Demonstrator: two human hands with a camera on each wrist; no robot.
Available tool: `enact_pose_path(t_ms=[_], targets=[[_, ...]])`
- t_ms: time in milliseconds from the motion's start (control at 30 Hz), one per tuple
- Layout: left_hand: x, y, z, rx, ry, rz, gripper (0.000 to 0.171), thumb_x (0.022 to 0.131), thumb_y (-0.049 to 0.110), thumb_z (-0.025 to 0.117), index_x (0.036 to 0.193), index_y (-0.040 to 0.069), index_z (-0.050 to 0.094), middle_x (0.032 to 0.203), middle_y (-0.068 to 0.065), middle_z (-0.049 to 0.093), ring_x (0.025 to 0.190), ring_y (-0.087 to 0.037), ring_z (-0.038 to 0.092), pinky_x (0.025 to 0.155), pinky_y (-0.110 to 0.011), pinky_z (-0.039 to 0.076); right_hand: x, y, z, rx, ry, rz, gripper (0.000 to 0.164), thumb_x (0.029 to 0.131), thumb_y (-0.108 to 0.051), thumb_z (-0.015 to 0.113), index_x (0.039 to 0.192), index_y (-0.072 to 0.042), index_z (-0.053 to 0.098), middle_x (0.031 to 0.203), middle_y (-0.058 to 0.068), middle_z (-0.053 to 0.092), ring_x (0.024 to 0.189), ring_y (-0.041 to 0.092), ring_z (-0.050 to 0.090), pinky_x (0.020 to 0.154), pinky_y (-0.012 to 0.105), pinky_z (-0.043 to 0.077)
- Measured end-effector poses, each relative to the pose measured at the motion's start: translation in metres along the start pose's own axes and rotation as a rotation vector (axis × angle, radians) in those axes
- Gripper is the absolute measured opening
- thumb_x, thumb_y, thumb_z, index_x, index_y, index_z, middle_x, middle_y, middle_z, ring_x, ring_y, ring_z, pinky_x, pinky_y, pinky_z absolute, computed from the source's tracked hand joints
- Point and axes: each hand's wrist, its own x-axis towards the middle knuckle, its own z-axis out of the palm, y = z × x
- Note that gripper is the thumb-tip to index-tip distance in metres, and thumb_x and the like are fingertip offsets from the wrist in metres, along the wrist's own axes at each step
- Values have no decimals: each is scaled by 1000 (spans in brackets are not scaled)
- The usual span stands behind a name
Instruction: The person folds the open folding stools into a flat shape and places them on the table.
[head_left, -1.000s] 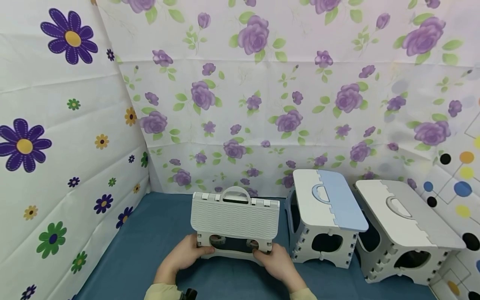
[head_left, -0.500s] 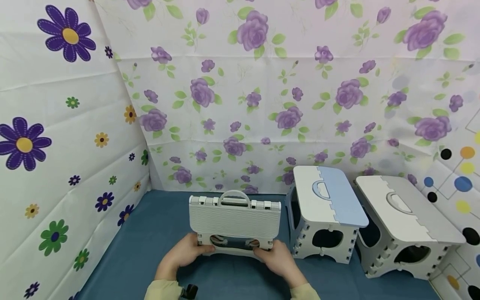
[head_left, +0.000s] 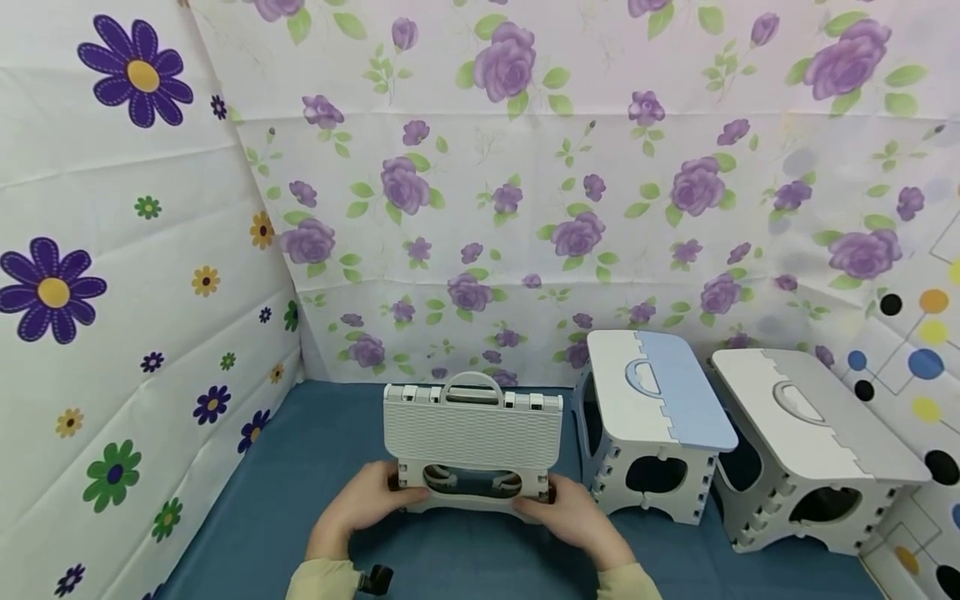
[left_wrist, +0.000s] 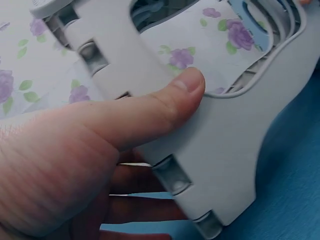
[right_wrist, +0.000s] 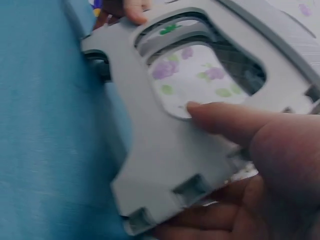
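A light grey folding stool (head_left: 472,429) stands partly folded on the blue cloth in the head view, its textured top panel hanging down at the front and its carry loop uppermost. My left hand (head_left: 367,504) grips the lower left side of the stool's leg panel (left_wrist: 215,130); the left wrist view has the thumb on the front face and the fingers behind the edge. On the opposite side my right hand (head_left: 573,512) holds the same panel, thumb in front near the oval opening, fingers behind. The stool's back side is hidden in the head view.
Right of the held stool stands an unfolded white and blue stool (head_left: 637,400). Beyond it is an unfolded white and grey stool (head_left: 802,425). Blue cloth (head_left: 270,492) covers the surface. A floral backdrop (head_left: 480,208) rises behind, with a patterned side sheet (head_left: 150,333) at left.
The held stool's top panel swung more upright, then leaned back toward its earlier tilt. The right hand has shifted slightly right. Both hands still hold the leg panel.
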Motion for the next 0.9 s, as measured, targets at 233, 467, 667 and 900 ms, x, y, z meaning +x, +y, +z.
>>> enact_pose_path(t_ms=[233, 467, 667, 900], targets=[[-1, -3, 0, -69, 117, 30, 85, 87, 30, 94, 154, 12, 46, 131, -11, 65, 111, -27, 68, 88, -46, 57, -12, -9, -10, -16, 61, 79, 101, 89, -44, 88, 161, -2, 32, 122, 25, 71, 106, 39, 71, 87, 60, 56], [4, -4, 1, -49, 115, 58, 79, 89, 33, 91, 156, 14, 52, 142, -11, 65, 118, -28, 68, 93, -49, 57, -4, -8, -12, -57, 74, 50, 90, 87, -46, 89, 159, -11, 48, 141, 24, 66, 129, 49, 61, 99, 69, 50], [4, 0, -1, -41, 131, 7, 70, 91, 35, 89, 149, 10, 58, 130, -9, 71, 111, -27, 70, 87, -47, 59, -1, -6, -11, -50, 59, 52, 77, 90, -46, 87, 150, -10, 54, 135, 19, 69, 127, 44, 64, 100, 65, 51], [3, 2, 1, -26, 97, 8, 57, 96, 38, 82, 142, 8, 66, 118, -4, 74, 98, -20, 69, 79, -41, 57, -2, -4, -8, -47, 22, 53, 68, 93, -43, 85, 144, -6, 60, 123, 10, 74, 110, 29, 71, 91, 56, 57]])
